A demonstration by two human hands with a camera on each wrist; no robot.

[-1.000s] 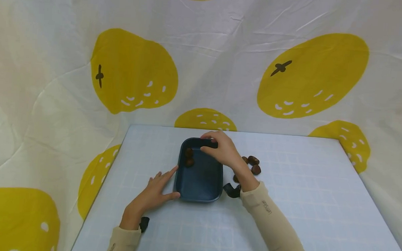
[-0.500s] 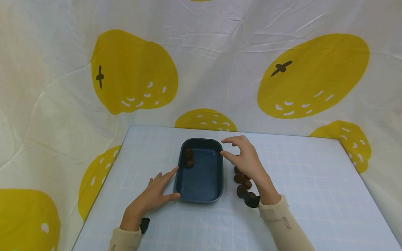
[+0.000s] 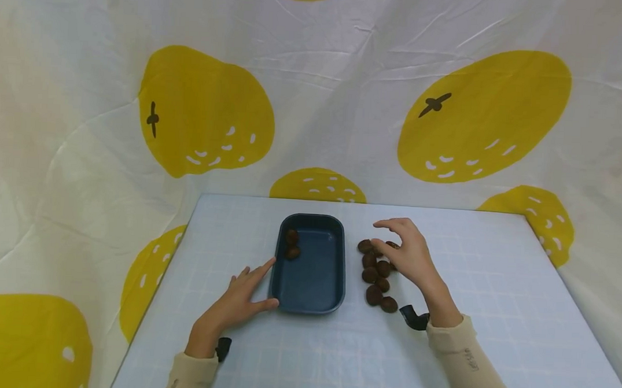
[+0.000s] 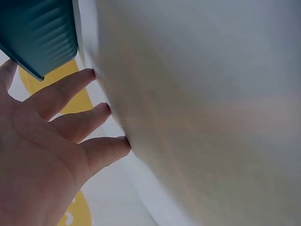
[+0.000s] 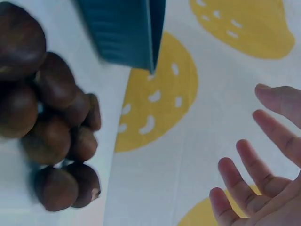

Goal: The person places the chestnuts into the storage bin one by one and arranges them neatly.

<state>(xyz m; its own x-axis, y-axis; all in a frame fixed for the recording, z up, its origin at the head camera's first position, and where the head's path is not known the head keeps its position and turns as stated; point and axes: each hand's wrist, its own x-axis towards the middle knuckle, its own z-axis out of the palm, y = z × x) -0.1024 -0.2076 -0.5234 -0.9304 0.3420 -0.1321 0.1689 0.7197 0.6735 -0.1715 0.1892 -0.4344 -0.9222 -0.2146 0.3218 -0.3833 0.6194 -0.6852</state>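
Two chestnuts (image 3: 292,251) sit near the left wall inside a dark blue tray (image 3: 311,307). My left hand (image 3: 241,298) lies with spread fingers at the tray's left side, forefinger and thumb at its rim. In the left wrist view, the other fingertips (image 4: 120,143) touch the table. To the right of the tray lies a loose pile of several chestnuts (image 3: 374,295), shown large in the right wrist view. Over the far end of that pile hovers my right hand (image 3: 410,253), thumb and fingers apart, nothing between them; it hides some chestnuts.
A pale checked cloth covers the table (image 3: 494,306). Behind it hangs a white curtain (image 3: 340,120) printed with big yellow fruit. Each wrist wears a dark strap, and the right one (image 3: 415,318) is close to the near chestnuts.
My right hand has moved from over the tray to the right, above the chestnut pile, uncovering the near chestnuts. The left hand and the two chestnuts in the tray stay put.
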